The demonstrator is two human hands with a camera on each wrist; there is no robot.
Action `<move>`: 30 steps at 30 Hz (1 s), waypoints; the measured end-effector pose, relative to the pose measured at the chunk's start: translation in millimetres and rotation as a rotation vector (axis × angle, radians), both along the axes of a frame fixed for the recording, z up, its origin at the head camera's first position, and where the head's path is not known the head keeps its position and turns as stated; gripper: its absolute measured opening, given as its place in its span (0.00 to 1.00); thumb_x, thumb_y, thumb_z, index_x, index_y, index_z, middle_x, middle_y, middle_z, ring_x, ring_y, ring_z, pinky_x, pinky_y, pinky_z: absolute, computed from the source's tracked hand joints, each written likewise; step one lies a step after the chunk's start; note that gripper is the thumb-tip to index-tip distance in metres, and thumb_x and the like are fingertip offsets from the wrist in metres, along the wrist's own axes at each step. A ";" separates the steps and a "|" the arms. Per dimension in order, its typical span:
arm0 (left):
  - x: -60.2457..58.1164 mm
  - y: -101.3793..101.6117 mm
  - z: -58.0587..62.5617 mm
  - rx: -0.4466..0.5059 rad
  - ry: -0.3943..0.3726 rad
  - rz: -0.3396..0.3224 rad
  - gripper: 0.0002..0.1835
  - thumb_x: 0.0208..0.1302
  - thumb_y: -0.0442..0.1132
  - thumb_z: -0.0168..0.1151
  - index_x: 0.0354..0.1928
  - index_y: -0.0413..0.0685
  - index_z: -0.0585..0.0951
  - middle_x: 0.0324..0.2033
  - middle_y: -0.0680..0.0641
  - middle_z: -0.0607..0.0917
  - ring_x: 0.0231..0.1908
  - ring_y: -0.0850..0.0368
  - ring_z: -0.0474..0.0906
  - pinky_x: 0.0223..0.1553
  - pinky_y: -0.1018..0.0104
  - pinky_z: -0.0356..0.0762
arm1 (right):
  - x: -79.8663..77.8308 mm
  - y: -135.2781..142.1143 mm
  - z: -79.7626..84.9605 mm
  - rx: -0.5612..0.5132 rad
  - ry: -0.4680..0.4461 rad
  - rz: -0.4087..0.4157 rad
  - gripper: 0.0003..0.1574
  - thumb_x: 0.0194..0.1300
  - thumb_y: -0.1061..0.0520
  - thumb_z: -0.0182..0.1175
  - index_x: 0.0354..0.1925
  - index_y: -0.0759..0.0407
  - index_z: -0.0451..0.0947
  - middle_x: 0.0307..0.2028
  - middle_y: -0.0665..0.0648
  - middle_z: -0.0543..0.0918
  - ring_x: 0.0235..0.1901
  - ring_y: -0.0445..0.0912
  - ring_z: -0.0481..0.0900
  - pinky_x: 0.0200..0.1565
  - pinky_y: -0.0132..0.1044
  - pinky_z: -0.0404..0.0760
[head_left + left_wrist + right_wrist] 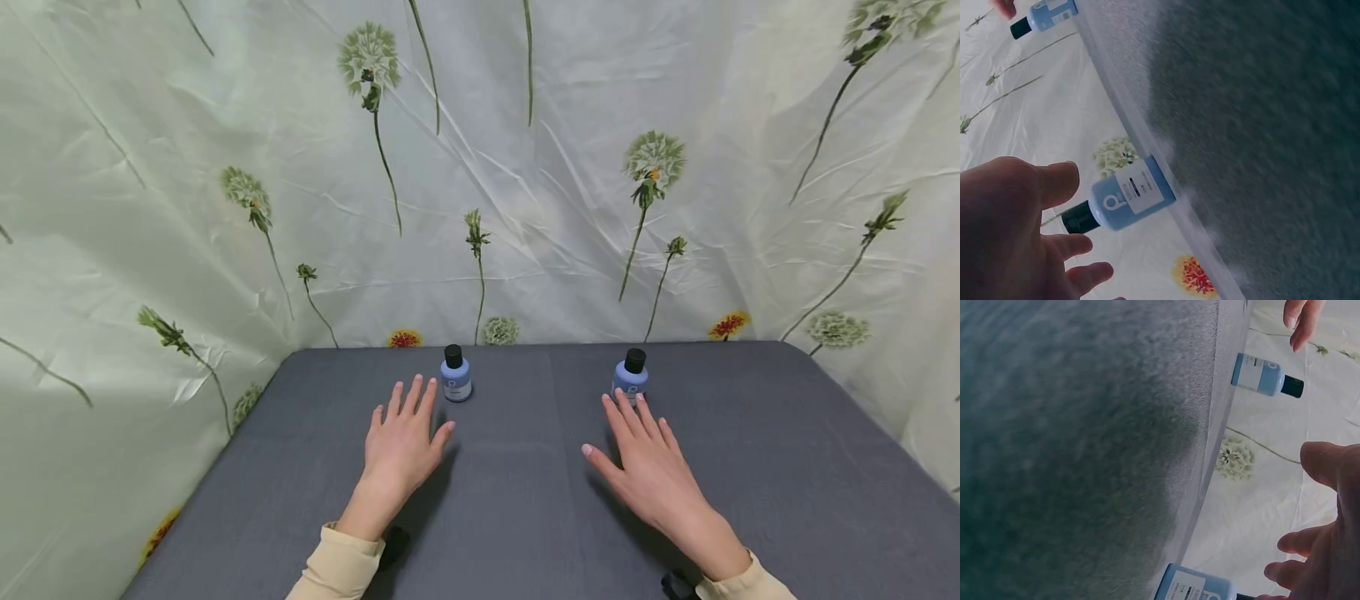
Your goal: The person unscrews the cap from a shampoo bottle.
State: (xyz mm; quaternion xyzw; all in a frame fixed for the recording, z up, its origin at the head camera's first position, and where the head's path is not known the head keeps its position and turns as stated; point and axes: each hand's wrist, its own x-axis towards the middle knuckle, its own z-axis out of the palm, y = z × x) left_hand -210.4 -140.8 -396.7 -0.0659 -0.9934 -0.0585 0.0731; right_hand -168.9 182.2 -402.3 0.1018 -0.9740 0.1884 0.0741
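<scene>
Two small blue bottles with black caps and white labels stand upright on the grey table. The left bottle (456,377) is just beyond and to the right of my left hand (401,446), whose fingers are spread and hold nothing. In the left wrist view that bottle (1132,197) appears past my thumb and fingertips. My right hand (652,471) is also spread with nothing in it. Its fingertips overlap the lower part of the right bottle (631,375) in the head view. The right wrist view shows this bottle (1194,586) cut off at the bottom edge.
The grey cloth-covered table (510,500) reaches back to a pale curtain (555,192) printed with dandelions and other flowers. The curtain also runs along the left and right sides. Dark bands sit at both wrists, by the cream sleeves (337,567).
</scene>
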 end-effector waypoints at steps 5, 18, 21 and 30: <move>-4.1 -6.4 -0.3 0.013 0.006 -0.009 0.39 0.71 0.60 0.52 0.77 0.51 0.56 0.76 0.43 0.53 0.74 0.40 0.45 0.67 0.37 0.49 | -5.3 -4.5 2.6 0.016 0.021 0.019 0.49 0.70 0.36 0.55 0.75 0.61 0.54 0.75 0.64 0.51 0.74 0.62 0.43 0.66 0.66 0.45; -23.7 -26.1 1.7 0.098 0.079 -0.115 0.36 0.71 0.55 0.57 0.75 0.48 0.61 0.74 0.42 0.58 0.74 0.43 0.48 0.66 0.35 0.48 | -24.9 -18.9 2.2 -0.035 0.106 0.123 0.48 0.70 0.36 0.56 0.75 0.59 0.56 0.76 0.61 0.51 0.74 0.59 0.44 0.67 0.63 0.47; -28.5 -29.1 1.9 0.134 0.103 -0.139 0.36 0.71 0.54 0.58 0.74 0.47 0.62 0.73 0.42 0.59 0.73 0.43 0.49 0.65 0.35 0.51 | -31.5 -22.7 2.1 -0.049 0.118 0.144 0.47 0.70 0.37 0.57 0.75 0.59 0.56 0.76 0.60 0.51 0.75 0.58 0.44 0.67 0.62 0.47; -41.3 -33.9 2.5 0.300 0.142 -0.163 0.35 0.69 0.51 0.61 0.72 0.44 0.65 0.72 0.40 0.61 0.72 0.42 0.54 0.63 0.35 0.55 | -47.7 -35.3 0.4 -0.115 0.114 0.191 0.46 0.70 0.38 0.58 0.75 0.59 0.56 0.76 0.59 0.52 0.75 0.56 0.45 0.67 0.62 0.50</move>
